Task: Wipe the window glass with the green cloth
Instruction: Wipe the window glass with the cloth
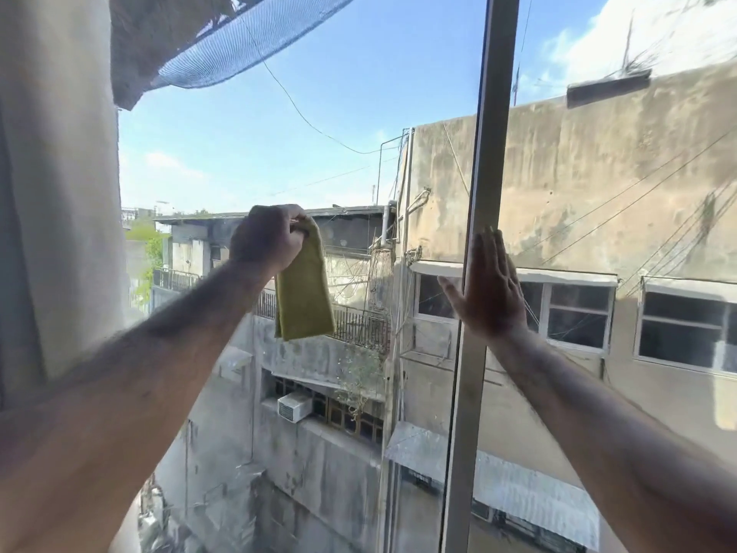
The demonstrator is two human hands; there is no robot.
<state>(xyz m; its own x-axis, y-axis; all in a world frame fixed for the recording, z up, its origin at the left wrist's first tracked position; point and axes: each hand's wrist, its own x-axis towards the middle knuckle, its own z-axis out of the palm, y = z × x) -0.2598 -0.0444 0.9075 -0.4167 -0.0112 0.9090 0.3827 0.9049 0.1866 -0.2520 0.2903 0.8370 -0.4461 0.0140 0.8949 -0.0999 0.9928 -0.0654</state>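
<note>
the window glass point(359, 113) meets an upright frame bar point(478, 193); the right hand point(492, 289) lies flat against both.

Left hand point(268, 237) fisted — right hand point(492, 287) flat.

The green cloth point(304, 291) is folded and hangs down, bunched at its top. It sits left of the window frame point(478, 241), before the clear glass point(327, 113).

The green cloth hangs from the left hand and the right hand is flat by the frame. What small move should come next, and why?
Probably press the green cloth flat against the window glass. The left hand grips only its top, so it dangles folded and wipes nothing yet. The right hand lies open at the frame, apparently as a brace.
</note>
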